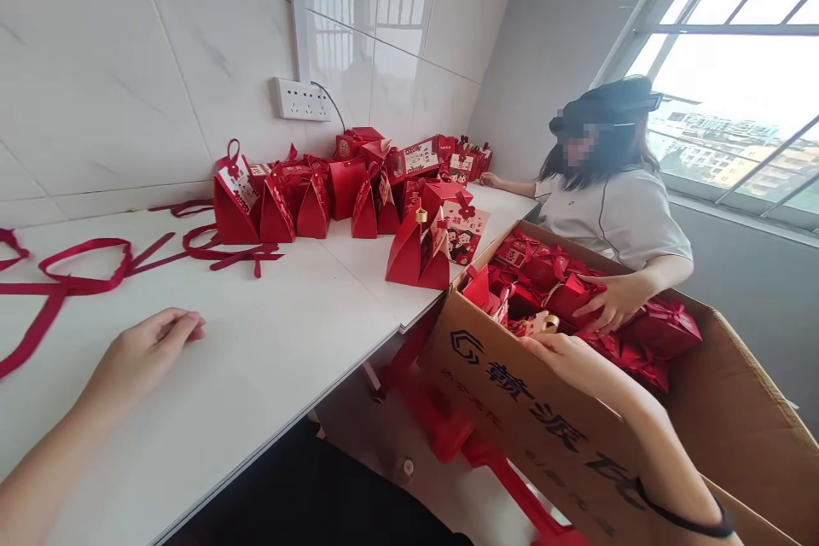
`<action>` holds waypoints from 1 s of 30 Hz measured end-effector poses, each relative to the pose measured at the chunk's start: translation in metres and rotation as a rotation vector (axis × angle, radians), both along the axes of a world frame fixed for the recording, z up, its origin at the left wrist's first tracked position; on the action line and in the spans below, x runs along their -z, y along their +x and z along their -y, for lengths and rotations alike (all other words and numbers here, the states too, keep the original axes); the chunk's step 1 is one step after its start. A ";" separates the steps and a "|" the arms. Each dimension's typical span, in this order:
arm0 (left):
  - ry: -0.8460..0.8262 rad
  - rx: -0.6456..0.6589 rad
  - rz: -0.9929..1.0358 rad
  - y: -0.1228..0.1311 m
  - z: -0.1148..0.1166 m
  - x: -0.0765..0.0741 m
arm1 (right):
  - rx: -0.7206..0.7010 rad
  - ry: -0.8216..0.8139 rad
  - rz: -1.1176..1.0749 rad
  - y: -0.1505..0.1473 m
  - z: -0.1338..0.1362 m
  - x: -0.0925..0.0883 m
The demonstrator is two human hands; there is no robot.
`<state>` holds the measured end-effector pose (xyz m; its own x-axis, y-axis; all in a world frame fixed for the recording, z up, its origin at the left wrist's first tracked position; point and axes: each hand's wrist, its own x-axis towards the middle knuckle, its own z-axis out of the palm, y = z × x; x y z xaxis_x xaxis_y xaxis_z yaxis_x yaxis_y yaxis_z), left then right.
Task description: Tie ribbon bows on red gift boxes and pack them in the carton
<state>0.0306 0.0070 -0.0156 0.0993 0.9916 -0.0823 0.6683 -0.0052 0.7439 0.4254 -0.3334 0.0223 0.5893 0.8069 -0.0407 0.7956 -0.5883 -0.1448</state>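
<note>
My left hand point(150, 350) rests over the white table point(256, 358), its fingers curled together. A small reddish spot shows at the fingertips; whatever they may hold is too small to name. My right hand point(569, 358) reaches over the near wall of a cardboard carton point(512, 418), closed at a red gift box with a gold ring point(550, 324); its fingers are partly hidden. Several red gift boxes with ribbons point(669, 324) fill part of the carton. Another red gift box point(409, 256) with a gold ring stands at the table's edge, beside a printed card point(466, 230).
Red ribbons point(90, 260) lie loosely on the table's left. Several folded red gift boxes point(313, 205) line the wall below a socket strip point(304, 100). Across the carton sits a co-worker point(614, 205), one hand point(607, 300) inside it. A red stool point(448, 426) stands below.
</note>
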 end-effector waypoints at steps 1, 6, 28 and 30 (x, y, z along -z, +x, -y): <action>0.013 0.011 0.006 -0.001 -0.001 0.002 | 0.016 0.021 0.059 -0.004 0.002 -0.003; 0.155 0.155 0.127 -0.002 0.002 0.014 | -0.102 0.242 0.071 -0.058 -0.025 -0.005; 0.750 -1.163 0.069 -0.186 -0.024 0.003 | -0.935 0.094 -0.892 -0.260 -0.325 0.053; 0.704 -1.236 0.094 -0.201 -0.029 0.002 | -0.912 0.074 -0.967 -0.257 -0.325 0.055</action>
